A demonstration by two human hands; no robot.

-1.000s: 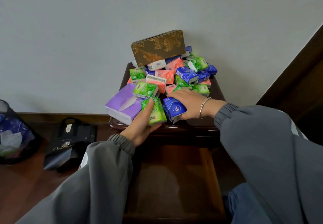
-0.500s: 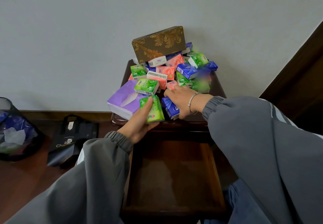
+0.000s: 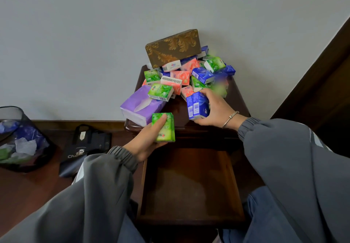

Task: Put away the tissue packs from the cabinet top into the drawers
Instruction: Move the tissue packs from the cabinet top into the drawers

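We note the left hand (image 3: 149,140) gripping a green pack (image 3: 164,127), the right hand (image 3: 217,110) a blue pack (image 3: 198,106), above the open drawer (image 3: 191,186) by the grey wall (image 3: 94,34).

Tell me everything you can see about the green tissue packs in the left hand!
The green plastic-wrapped tissue packs look like two small flat packs held together as a stack, bright green with a paler leafy print and a small red logo near the lower end. The left hand grips them, thumb across the front and fingers behind. They stand nearly upright, lifted off the dark wooden cabinet top, just above the open wooden drawer, in front of the big purple soft tissue pack.
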